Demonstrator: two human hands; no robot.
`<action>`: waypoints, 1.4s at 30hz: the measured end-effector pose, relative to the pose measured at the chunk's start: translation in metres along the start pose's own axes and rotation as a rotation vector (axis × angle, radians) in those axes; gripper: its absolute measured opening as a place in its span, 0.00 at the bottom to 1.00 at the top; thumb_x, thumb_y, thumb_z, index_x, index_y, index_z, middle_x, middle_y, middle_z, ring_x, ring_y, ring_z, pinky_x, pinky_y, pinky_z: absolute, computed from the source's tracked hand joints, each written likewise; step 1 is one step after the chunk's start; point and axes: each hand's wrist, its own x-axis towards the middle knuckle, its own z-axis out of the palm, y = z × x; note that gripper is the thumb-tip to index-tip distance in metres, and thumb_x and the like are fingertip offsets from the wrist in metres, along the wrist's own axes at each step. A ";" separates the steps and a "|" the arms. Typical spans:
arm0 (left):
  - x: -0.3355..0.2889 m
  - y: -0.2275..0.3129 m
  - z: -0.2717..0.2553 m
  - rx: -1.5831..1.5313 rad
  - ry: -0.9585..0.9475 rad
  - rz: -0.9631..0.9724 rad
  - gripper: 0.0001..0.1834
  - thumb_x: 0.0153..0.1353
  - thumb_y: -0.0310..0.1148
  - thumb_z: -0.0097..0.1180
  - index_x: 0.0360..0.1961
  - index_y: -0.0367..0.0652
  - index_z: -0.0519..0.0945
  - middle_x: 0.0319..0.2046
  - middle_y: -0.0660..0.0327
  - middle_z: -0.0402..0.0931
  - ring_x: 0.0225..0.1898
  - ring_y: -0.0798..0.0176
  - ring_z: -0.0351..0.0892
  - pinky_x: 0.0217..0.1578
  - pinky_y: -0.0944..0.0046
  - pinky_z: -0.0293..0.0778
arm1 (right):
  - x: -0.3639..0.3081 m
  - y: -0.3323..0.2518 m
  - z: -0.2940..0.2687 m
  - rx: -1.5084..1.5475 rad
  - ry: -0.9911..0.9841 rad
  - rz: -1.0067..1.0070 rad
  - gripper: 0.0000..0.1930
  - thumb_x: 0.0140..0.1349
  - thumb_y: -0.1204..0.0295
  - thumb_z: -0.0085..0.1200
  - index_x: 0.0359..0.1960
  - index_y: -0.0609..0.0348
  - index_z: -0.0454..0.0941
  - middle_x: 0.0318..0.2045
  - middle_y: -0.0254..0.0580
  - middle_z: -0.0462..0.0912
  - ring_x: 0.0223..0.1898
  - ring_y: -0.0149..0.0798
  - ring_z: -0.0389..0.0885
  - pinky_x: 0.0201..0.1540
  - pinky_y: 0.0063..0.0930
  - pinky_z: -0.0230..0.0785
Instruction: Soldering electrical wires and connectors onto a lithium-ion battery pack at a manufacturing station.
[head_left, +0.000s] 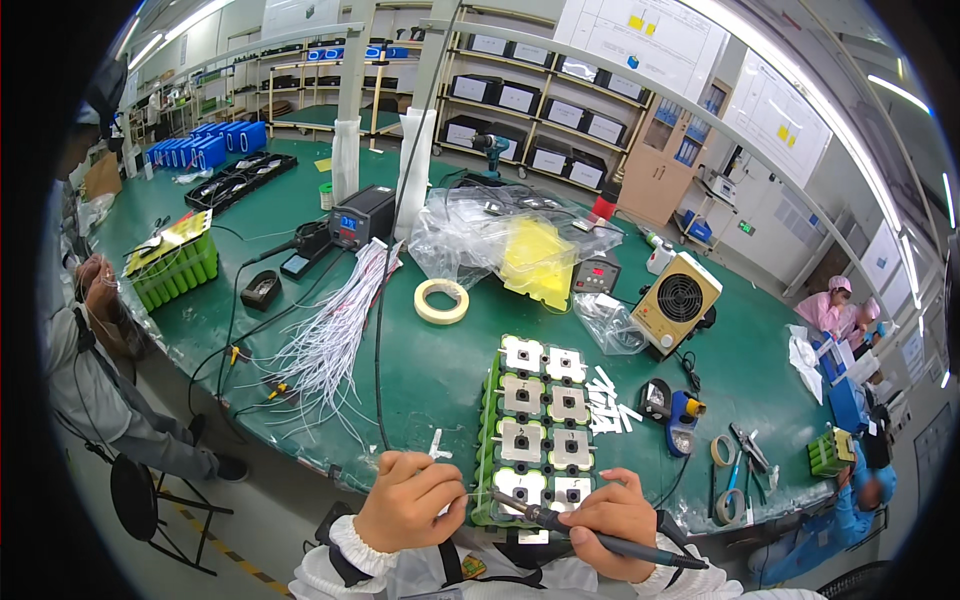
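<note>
In my right hand (615, 525) is a dark soldering iron (628, 548), gripped like a pen. Its metal tip (508, 501) rests at the near left end of a green battery pack (483, 440), over one of the pale metal plates. My left hand (412, 503) is closed just left of that end, pinching a thin wire (476, 494) that reaches toward the iron's tip; whether it is solder I cannot tell. Plates with dark square centres cover the pack's top in two columns. Small white strips (607, 405) lie along its right side.
White wires (335, 325) fan out on the green table (430, 365) at left, near a soldering station (363, 215). Masking tape (441, 301), plastic bags and a small fan (678, 303) stand beyond the pack. An iron holder (683, 425) and pliers (750, 447) lie right. People sit nearby.
</note>
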 end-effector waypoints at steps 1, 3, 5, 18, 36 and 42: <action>0.000 0.000 0.000 0.000 -0.004 0.001 0.06 0.49 0.30 0.67 0.28 0.53 0.82 0.37 0.75 0.81 0.43 0.64 0.75 0.47 0.60 0.62 | 0.000 0.000 0.000 0.012 0.014 -0.002 0.07 0.58 0.68 0.64 0.35 0.55 0.90 0.23 0.30 0.84 0.31 0.33 0.82 0.62 0.48 0.60; 0.001 0.001 0.000 -0.001 -0.009 0.002 0.06 0.49 0.30 0.67 0.28 0.53 0.82 0.37 0.75 0.81 0.43 0.64 0.75 0.47 0.60 0.62 | -0.001 0.000 0.001 -0.001 0.018 -0.004 0.07 0.58 0.68 0.64 0.34 0.55 0.90 0.23 0.29 0.84 0.31 0.32 0.82 0.62 0.48 0.61; 0.001 0.001 0.001 -0.004 -0.017 0.000 0.06 0.49 0.30 0.67 0.28 0.53 0.82 0.37 0.75 0.81 0.42 0.64 0.74 0.47 0.60 0.62 | -0.001 0.000 0.001 -0.004 0.031 -0.006 0.07 0.57 0.68 0.64 0.34 0.55 0.90 0.23 0.29 0.84 0.31 0.32 0.82 0.62 0.48 0.61; 0.001 -0.002 0.011 -0.036 -0.017 0.019 0.09 0.46 0.30 0.70 0.29 0.52 0.83 0.37 0.73 0.83 0.41 0.61 0.74 0.46 0.59 0.62 | -0.002 0.001 0.001 -0.015 0.008 0.002 0.07 0.58 0.67 0.64 0.34 0.54 0.90 0.23 0.29 0.84 0.31 0.32 0.82 0.62 0.48 0.62; -0.030 -0.046 0.017 0.088 0.054 -0.301 0.10 0.45 0.26 0.71 0.31 0.49 0.86 0.56 0.58 0.78 0.59 0.46 0.71 0.61 0.47 0.60 | -0.012 0.056 -0.042 -0.155 0.480 0.138 0.06 0.64 0.71 0.59 0.33 0.60 0.85 0.30 0.36 0.88 0.36 0.39 0.83 0.64 0.48 0.62; -0.052 -0.070 0.051 0.014 0.002 -0.439 0.09 0.46 0.24 0.70 0.31 0.45 0.86 0.62 0.49 0.71 0.62 0.41 0.65 0.62 0.46 0.62 | -0.058 0.147 -0.075 -0.425 0.799 0.362 0.08 0.66 0.72 0.57 0.36 0.64 0.85 0.32 0.46 0.87 0.38 0.45 0.83 0.55 0.44 0.69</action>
